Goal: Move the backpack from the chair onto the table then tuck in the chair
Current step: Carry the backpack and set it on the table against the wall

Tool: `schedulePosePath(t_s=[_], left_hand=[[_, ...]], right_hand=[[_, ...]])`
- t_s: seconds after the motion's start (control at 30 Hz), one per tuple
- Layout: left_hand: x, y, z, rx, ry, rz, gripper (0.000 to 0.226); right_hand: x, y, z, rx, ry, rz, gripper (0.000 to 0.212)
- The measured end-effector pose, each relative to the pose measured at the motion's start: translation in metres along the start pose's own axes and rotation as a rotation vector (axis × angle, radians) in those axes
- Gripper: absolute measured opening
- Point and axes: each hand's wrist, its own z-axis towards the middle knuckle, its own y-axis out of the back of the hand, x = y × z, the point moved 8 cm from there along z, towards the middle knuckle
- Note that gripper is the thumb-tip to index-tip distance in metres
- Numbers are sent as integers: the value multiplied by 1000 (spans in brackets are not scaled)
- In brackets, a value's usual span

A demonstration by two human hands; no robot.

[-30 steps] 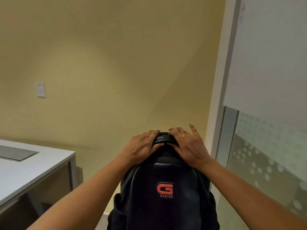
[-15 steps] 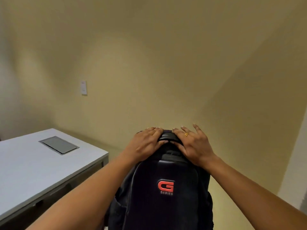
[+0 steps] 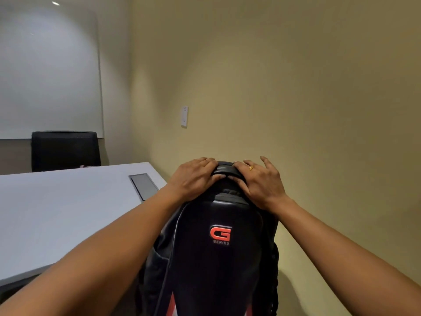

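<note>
A black backpack (image 3: 218, 258) with a red "G Series" logo hangs upright in front of me, held in the air at the right end of the white table (image 3: 57, 215). My left hand (image 3: 193, 179) and my right hand (image 3: 259, 181) both grip its top handle, fingers curled over it. The backpack's bottom is cut off by the frame's lower edge. The chair it came from is out of view.
A grey cable hatch (image 3: 144, 185) is set into the table near its right end. A black chair (image 3: 65, 150) stands at the table's far side under a whiteboard (image 3: 47, 71). A beige wall with a white switch (image 3: 184, 116) is straight ahead.
The view has swung left with the backpack: the glass door has left the frame and much more of the table, the far chair and the whiteboard have come in. Both hands keep their grip.
</note>
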Motion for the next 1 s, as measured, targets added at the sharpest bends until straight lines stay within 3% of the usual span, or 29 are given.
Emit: schedulePosePath(t_s=[0.2, 0.57, 0.8, 1.0], left_hand=[[83, -29, 37, -8, 169, 44, 45], [247, -42, 118, -59, 230, 236, 47], [341, -59, 165, -67, 301, 333, 49], [417, -89, 197, -129, 324, 381, 47]], right_hand=[[-10, -71, 74, -40, -2, 46, 34], [-9, -180, 234, -156, 7, 94, 35], [-12, -268, 324, -26, -157, 100, 52], [-10, -343, 395, -19, -126, 146, 40]])
